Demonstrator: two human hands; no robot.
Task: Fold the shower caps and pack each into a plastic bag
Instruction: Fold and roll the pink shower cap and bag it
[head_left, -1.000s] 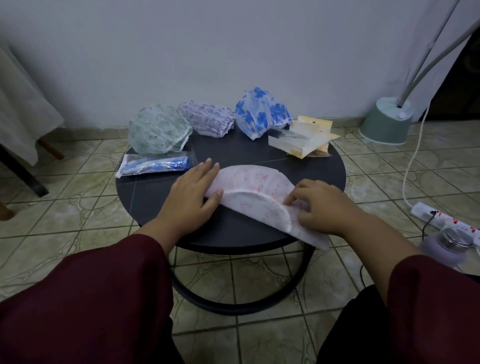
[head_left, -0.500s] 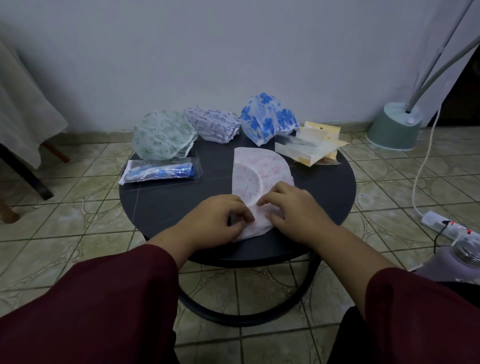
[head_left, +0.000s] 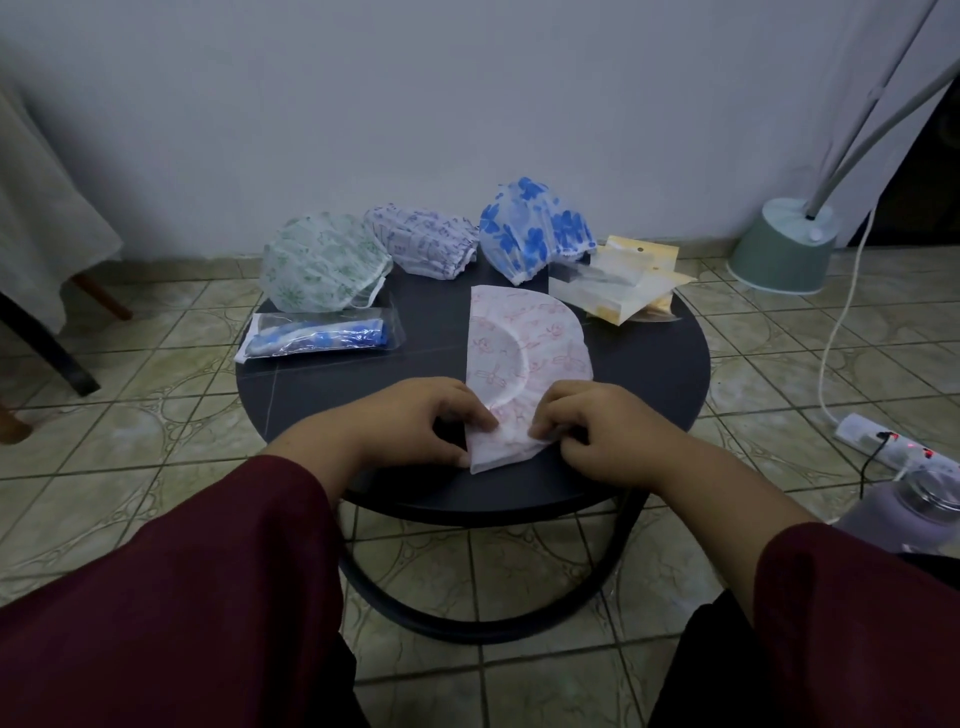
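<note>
Both hands, left hand (head_left: 415, 421) and right hand (head_left: 597, 431), pinch the near end of the half-folded pink-printed white shower cap (head_left: 524, 358), hiding that end's edges. It lies flat mid-way on the round black worktop (head_left: 649, 358), which stands on a green-tiled floor (head_left: 156, 415) before a pale wall (head_left: 467, 104).

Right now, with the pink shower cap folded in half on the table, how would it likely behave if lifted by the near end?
Probably floppy: the pink shower cap lies as thin flat film, crumpling where the left hand and right hand pinch it. Likely very light, so the fold may spring open. It could slide easily on the smooth dark table.
</note>
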